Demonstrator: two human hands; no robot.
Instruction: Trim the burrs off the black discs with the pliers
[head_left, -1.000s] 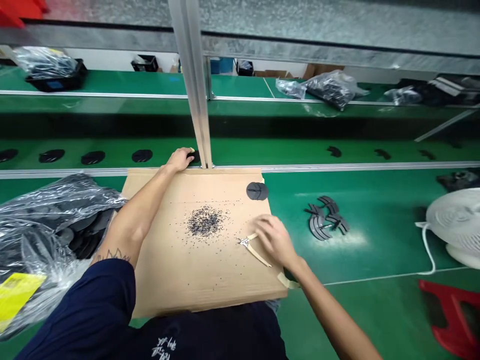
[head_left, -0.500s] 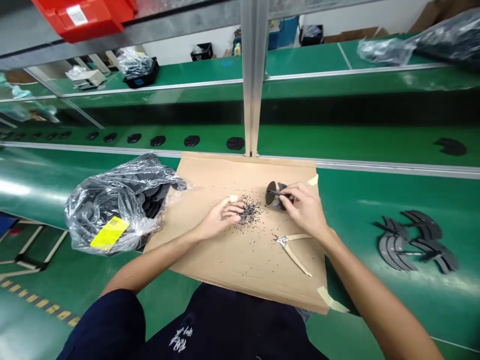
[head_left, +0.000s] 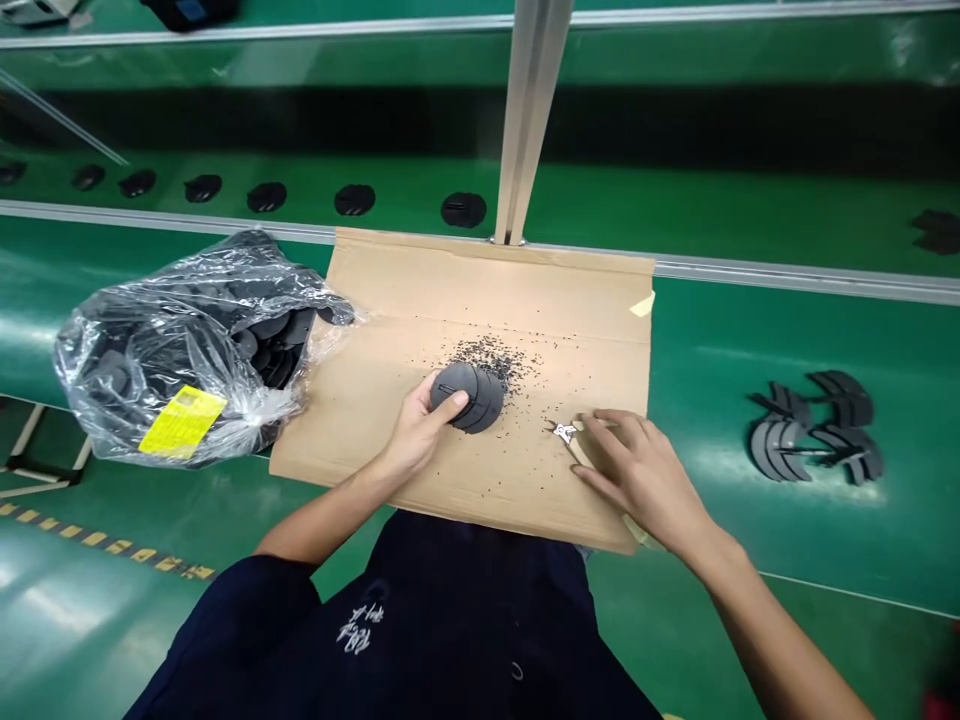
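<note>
Fanned black discs (head_left: pixel 469 398) are pinched by my left hand (head_left: pixel 420 425), its thumb on top, over the brown cardboard (head_left: pixel 420 285). Just behind them lies a scatter of tiny black bits (head_left: pixel 491 355). My right hand (head_left: pixel 637 465) is over the pliers (head_left: pixel 564 432), fingers apart around their handles. The pliers rest on the cardboard with the metal head showing, and the hand partly covers the handles.
A clear plastic bag of black parts (head_left: pixel 180 350) with a yellow label is on the left. Curved black pieces (head_left: pixel 847 400) lie on the green table at right. Black discs (head_left: pixel 463 209) line the green strip behind, beside a metal post (head_left: pixel 529 120).
The black discs have passed from my right hand to my left hand. My right hand has come down to the pliers, with its fingers spread. The view has tilted downward.
</note>
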